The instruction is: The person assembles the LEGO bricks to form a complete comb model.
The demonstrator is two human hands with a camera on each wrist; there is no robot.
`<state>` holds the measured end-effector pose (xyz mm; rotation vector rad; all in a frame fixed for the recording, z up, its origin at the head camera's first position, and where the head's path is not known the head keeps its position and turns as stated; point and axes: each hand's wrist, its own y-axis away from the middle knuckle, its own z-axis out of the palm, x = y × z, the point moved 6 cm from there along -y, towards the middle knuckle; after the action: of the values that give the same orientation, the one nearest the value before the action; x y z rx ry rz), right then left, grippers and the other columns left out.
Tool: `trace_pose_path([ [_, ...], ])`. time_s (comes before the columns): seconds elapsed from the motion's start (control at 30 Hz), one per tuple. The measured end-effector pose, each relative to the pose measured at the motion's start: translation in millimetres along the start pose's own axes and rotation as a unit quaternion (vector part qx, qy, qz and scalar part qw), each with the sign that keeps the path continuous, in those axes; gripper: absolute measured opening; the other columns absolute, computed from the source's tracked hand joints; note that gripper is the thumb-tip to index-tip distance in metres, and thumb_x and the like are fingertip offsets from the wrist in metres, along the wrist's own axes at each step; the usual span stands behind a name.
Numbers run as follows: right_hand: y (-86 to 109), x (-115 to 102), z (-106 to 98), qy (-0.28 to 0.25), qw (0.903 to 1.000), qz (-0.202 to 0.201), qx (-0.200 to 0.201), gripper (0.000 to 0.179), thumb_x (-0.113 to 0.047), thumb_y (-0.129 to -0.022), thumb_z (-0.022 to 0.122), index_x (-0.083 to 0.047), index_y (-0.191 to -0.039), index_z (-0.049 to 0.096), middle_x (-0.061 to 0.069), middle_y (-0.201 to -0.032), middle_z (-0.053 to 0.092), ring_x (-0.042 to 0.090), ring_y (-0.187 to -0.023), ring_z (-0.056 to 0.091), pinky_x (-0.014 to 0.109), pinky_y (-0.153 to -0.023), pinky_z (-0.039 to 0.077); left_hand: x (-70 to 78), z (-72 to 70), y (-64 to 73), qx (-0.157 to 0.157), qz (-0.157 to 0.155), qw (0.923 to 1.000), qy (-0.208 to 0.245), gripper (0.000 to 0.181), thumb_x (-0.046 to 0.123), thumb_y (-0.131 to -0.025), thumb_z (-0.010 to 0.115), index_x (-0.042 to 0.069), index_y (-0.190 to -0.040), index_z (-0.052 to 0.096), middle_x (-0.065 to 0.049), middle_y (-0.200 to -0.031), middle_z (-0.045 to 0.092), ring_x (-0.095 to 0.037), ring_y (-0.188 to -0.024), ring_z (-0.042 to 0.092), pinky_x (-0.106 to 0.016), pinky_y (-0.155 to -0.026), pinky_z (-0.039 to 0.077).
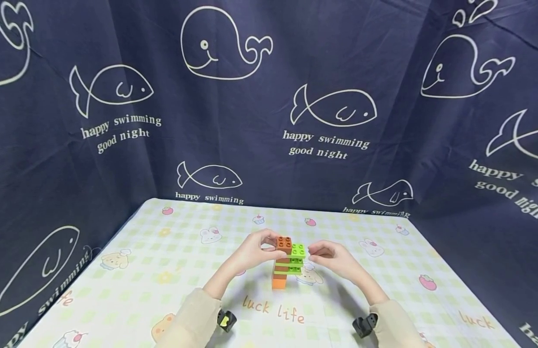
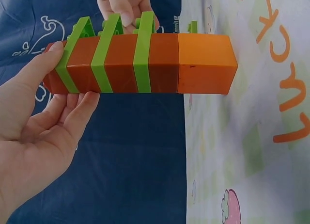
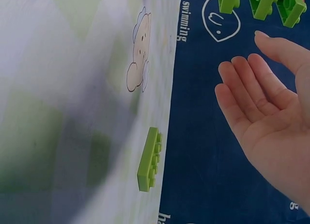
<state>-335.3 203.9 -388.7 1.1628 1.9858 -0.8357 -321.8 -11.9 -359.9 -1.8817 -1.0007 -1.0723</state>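
A tower of toy building bricks stands upright on the table, with an orange brick [image 2: 207,64] at its base. Above it, brown bricks [image 2: 121,64] alternate with three thin green bricks [image 2: 142,59] whose studded ends jut out toward the right. A brown brick [image 1: 284,242] tops the stack. My left hand [image 1: 256,249] pinches the upper part of the tower between thumb and fingers. Just right of the green ends is my right hand [image 1: 332,258], its palm bare and fingers relaxed with nothing in them, as the right wrist view [image 3: 271,103] shows.
A loose green brick [image 3: 149,161] lies on the tabletop near the right hand. The table [image 1: 277,333] wears a pale checked cloth with cartoon prints. Dark blue curtains [image 1: 269,121] with white whales and fish rise behind and at both sides.
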Motion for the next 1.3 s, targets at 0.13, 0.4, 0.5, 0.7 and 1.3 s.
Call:
trace_pose_path([
  [0.13,-0.8,4.7,-4.6,0.021,0.9993,0.009,0.028,0.032,-0.019,-0.087,0.066,0.003,-0.110,0.061,0.021,-0.109,0.064,0.018,-0.094,0.064,0.020,-0.084,0.050,-10.1,0.2,-4.4,-0.001,0.000,1.0000,0.002,0.037,0.024,-0.080,0.074,0.010,-0.112,0.061,-0.002,-0.100,0.066,-0.017,-0.101,0.061,-0.033,-0.093,0.050],
  [0.4,-1.3,14.1,-12.7,0.062,0.9941,0.034,0.082,0.030,-0.019,-0.087,0.067,0.001,-0.109,0.063,0.016,-0.105,0.067,0.021,-0.091,0.065,0.024,-0.082,0.051,-6.7,0.7,-2.5,0.003,-0.001,1.0000,-0.002,0.036,0.024,-0.080,0.074,0.009,-0.111,0.061,-0.002,-0.099,0.065,-0.016,-0.101,0.061,-0.033,-0.093,0.050],
  [0.5,-1.1,18.0,-15.0,0.069,0.9921,0.049,0.093,0.031,-0.020,-0.086,0.068,0.001,-0.108,0.063,0.014,-0.103,0.068,0.019,-0.089,0.064,0.022,-0.079,0.051,2.5,0.7,1.9,0.006,-0.002,1.0000,-0.004,0.034,0.019,-0.082,0.073,0.007,-0.111,0.061,-0.004,-0.100,0.065,-0.020,-0.102,0.061,-0.035,-0.093,0.050],
  [0.7,-1.0,21.4,-19.9,0.084,0.9873,0.068,0.117,0.032,-0.021,-0.083,0.071,0.001,-0.106,0.064,0.013,-0.100,0.069,0.019,-0.087,0.064,0.024,-0.078,0.051,8.8,0.4,4.7,0.008,0.002,0.9999,-0.009,0.034,0.016,-0.082,0.073,0.003,-0.111,0.060,-0.007,-0.100,0.065,-0.025,-0.102,0.061,-0.036,-0.089,0.051],
  [1.3,-6.3,36.1,-34.0,0.132,0.9732,0.085,0.168,0.031,-0.014,-0.081,0.072,0.005,-0.105,0.064,0.020,-0.101,0.067,0.029,-0.089,0.065,0.035,-0.080,0.053,-15.9,1.9,-6.1,0.005,0.006,0.9999,-0.008,0.036,0.027,-0.080,0.075,0.012,-0.111,0.062,0.001,-0.099,0.066,-0.014,-0.099,0.061,-0.029,-0.086,0.052],
])
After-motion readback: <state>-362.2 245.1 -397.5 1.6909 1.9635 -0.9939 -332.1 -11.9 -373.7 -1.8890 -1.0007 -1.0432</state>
